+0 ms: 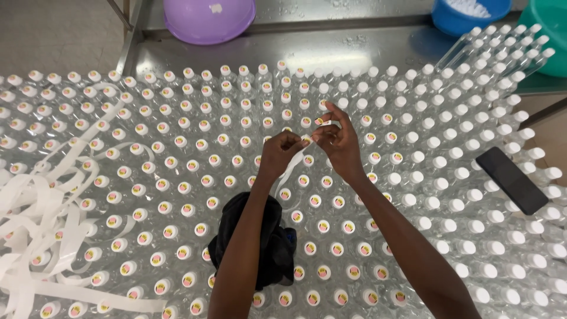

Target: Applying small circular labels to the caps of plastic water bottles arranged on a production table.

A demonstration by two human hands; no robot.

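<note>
White paper backing strip (290, 168) carrying small round stickers hangs from the left hand (280, 152), its long axis running down and slightly left from the fingers toward the black cloth bundle (260, 236) lying on the bottles. Both hands meet above the rows of clear plastic bottles with white caps (177, 159): the left pinches the strip's upper end, while the right hand (336, 139) pinches a small sticker (307, 139) at that end, index finger raised. Spent strips (41, 218) pile at the left; a dark phone (511, 179) rests on caps at the right.
</note>
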